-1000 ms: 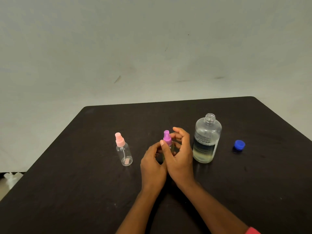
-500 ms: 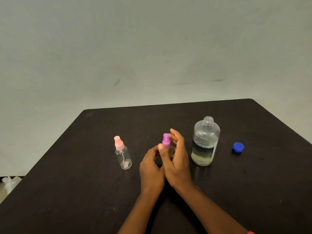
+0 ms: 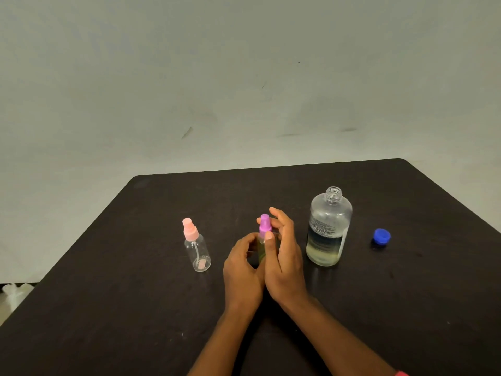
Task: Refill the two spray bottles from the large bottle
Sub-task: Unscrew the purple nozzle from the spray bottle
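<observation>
Purple plastic tops the small spray bottle at the middle of the dark tabletop [image 3: 135,308], and both hands meet on it. The purple-capped spray bottle [image 3: 264,229] stands upright, with yellowish liquid showing through the strip of its body that can be seen between the hands. The left grip [image 3: 242,270] is curled round the lower body from the left side, its fingers wrapping the far side. The right grip [image 3: 284,256] is clamped on the top. Its thumb presses the near side at the collar, and its fingers reach round behind the spray head, one fingertip showing just left of it. The heels of the two hands touch below the bottle.

Well to the left, apart from both hands, the pink-capped spray bottle [image 3: 196,248] stands upright, its body clear and its dip tube visible. Just to the right of the right grip stands the large bottle [image 3: 328,229], its neck uncapped and pale yellowish liquid filling the lower part. Farther right, the blue cap [image 3: 381,236] lies alone on the tabletop.
</observation>
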`<state>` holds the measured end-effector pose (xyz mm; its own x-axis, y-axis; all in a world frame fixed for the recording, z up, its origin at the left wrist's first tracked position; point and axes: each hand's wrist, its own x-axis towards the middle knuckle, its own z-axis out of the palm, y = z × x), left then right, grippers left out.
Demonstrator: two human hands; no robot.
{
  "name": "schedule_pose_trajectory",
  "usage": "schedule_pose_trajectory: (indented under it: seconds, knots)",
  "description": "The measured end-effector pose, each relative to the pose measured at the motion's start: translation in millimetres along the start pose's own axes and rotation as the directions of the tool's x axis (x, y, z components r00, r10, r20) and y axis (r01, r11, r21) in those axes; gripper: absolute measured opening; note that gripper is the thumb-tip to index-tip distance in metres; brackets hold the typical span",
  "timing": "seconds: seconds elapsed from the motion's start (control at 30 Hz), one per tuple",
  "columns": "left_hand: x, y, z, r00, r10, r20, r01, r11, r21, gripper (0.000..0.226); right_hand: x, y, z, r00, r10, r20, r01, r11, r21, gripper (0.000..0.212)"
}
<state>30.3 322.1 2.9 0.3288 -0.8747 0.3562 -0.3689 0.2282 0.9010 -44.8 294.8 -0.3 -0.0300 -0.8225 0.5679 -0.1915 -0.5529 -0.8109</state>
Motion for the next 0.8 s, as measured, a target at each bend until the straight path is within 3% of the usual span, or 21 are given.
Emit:
schedule_pose_trajectory:
  seconds: [0.23,0.37,0.57,0.8]
  knots:
    - [-0.7,-3.2,1.1,1.000,-0.031,-0.006,0.031,0.999,-0.024,0.036,1.5,-1.2,0.3,0.998,0.014,-0.064,-0.013,1.000,0.008,0.051]
    - [0.2,-2.9,1.6,0.999,-0.029,-0.013,0.030,1.000,0.004,0.041,2.7,1.5,-0.8,0.994,0.003,-0.107,-0.003,1.000,-0.003,0.049]
    - [-0.7,-1.1,-0.8,1.000,0.007,-0.005,-0.006,1.000,0.009,0.041,0.8,-1.1,-0.3,0.999,0.000,-0.049,0.001,1.000,0.029,0.037]
    - [0.1,-2.7,0.9,1.000,-0.014,-0.008,0.013,1.000,-0.006,0.037,0.9,-3.8,-0.8,0.999,0.025,-0.039,-0.025,1.000,0.016,0.044]
